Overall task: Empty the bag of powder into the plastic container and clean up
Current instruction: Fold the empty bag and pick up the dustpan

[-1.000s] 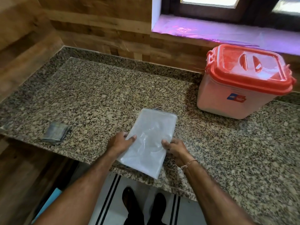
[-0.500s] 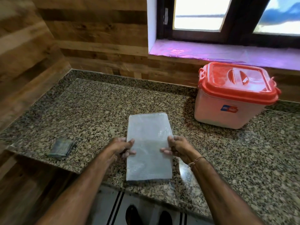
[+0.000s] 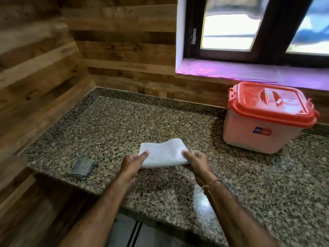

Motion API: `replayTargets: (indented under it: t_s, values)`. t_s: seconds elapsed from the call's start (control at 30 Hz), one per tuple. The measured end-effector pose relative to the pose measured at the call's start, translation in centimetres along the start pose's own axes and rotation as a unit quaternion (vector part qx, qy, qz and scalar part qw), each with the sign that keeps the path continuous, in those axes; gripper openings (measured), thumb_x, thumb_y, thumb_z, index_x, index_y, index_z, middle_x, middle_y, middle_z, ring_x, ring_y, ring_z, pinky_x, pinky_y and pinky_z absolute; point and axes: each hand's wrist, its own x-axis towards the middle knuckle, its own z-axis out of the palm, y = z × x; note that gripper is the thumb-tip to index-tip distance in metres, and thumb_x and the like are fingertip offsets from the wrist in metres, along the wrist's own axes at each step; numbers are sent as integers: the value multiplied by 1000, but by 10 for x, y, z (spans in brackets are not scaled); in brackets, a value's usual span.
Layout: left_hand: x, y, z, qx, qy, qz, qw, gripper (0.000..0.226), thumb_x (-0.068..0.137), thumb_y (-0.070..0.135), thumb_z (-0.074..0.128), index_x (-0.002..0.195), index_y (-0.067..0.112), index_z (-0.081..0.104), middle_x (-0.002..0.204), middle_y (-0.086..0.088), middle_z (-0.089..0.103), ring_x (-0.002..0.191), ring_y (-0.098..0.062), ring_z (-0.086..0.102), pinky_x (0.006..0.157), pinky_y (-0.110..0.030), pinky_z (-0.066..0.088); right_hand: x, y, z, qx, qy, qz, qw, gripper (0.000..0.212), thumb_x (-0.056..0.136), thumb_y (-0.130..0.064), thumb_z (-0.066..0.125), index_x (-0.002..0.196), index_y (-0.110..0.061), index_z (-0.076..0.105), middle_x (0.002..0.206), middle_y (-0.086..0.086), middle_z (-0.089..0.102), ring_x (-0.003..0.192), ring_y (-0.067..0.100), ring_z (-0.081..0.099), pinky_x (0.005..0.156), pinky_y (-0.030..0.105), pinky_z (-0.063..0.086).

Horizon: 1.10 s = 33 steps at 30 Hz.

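Note:
The flat, whitish plastic bag (image 3: 162,154) is folded over on itself just above the granite counter (image 3: 124,125). My left hand (image 3: 132,162) pinches its left edge, thumb on top. My right hand (image 3: 196,160) grips its right edge. The plastic container (image 3: 263,132), white-bodied with a red lid clipped on, stands at the back right by the wall, well apart from both hands.
A small folded grey cloth (image 3: 83,166) lies near the counter's front left edge. Wooden walls close the corner at left and back. A window sill (image 3: 249,72) with purple film runs above the container. Floor shows below the counter edge.
The bag lay flat and full length on the counter; now both hands have folded it in half, near end brought over toward the far end. The view has tilted up.

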Motion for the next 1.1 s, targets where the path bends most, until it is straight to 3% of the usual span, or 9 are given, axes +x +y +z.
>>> replayTargets:
  t_s: [0.13, 0.3, 0.4, 0.5, 0.57, 0.67, 0.9, 1.0, 1.1]
  values:
    - [0, 0, -23, 51, 22, 42, 998, 29, 86, 22, 80, 78, 11, 54, 90, -9, 71, 80, -22, 68, 48, -21, 50, -2, 1, 15, 7, -3, -12, 1000, 21, 87, 2, 71, 86, -9, 52, 108, 19, 63, 92, 27, 68, 66, 29, 61]
    - [6, -3, -67, 56, 8, 73, 996, 42, 83, 13, 83, 112, 6, 54, 102, -7, 71, 83, -15, 70, 53, -22, 55, -3, 10, 50, 87, -62, 45, 993, 48, 86, 6, 71, 130, 2, 53, 125, 26, 67, 105, 38, 72, 81, 43, 64]
    - [12, -13, -96, 23, -3, 74, 997, 76, 80, 7, 84, 140, 15, 38, 123, -5, 61, 107, -23, 65, 73, -34, 61, -10, 18, 78, 77, -100, 65, 990, 35, 88, -12, 74, 119, 4, 66, 114, 22, 73, 90, 30, 75, 78, 41, 65]
    - [15, -28, -124, -20, -7, 31, 999, 107, 77, 9, 87, 159, 21, 18, 138, -2, 47, 127, -29, 55, 94, -48, 57, -17, 22, 109, -29, -66, 66, 995, 27, 92, -29, 73, 105, -5, 73, 95, 12, 76, 81, 24, 73, 74, 37, 62]
    - [16, -39, -146, -86, -12, 4, 996, 92, 75, 8, 88, 151, 11, 36, 139, -6, 58, 117, -29, 65, 92, -49, 58, -22, 23, 133, -58, -69, 60, 994, 19, 95, -22, 71, 100, -4, 72, 86, 11, 77, 72, 23, 73, 61, 33, 61]
    - [3, -60, -191, -152, -7, -22, 988, 48, 75, 8, 85, 119, 9, 66, 114, -15, 76, 95, -29, 77, 81, -44, 62, -33, 35, 179, -113, -92, 40, 989, 15, 95, -14, 70, 83, -5, 69, 76, 12, 76, 59, 22, 73, 49, 30, 57]
    - [-88, -180, -311, -228, 171, -75, 956, 35, 85, 15, 80, 117, 6, 70, 108, -13, 78, 89, -25, 77, 65, -31, 61, -82, 140, 307, -329, -205, 19, 921, 19, 90, -25, 77, 87, -6, 73, 83, 10, 78, 74, 24, 77, 65, 40, 65]
    - [-130, -237, -350, -254, 257, -100, 927, 23, 89, 10, 76, 111, 9, 72, 97, -2, 80, 83, -17, 77, 63, -24, 59, -107, 211, 348, -418, -258, -5, 871, 20, 86, -30, 80, 76, -15, 70, 78, 2, 74, 70, 18, 70, 66, 34, 61]
    - [-162, -289, -377, -259, 334, -138, 896, 13, 90, 10, 75, 101, 16, 72, 92, 2, 78, 70, -6, 74, 59, -20, 57, -127, 284, 369, -455, -303, 10, 838, 19, 82, -26, 82, 80, -10, 70, 78, 6, 72, 67, 16, 64, 54, 22, 54]
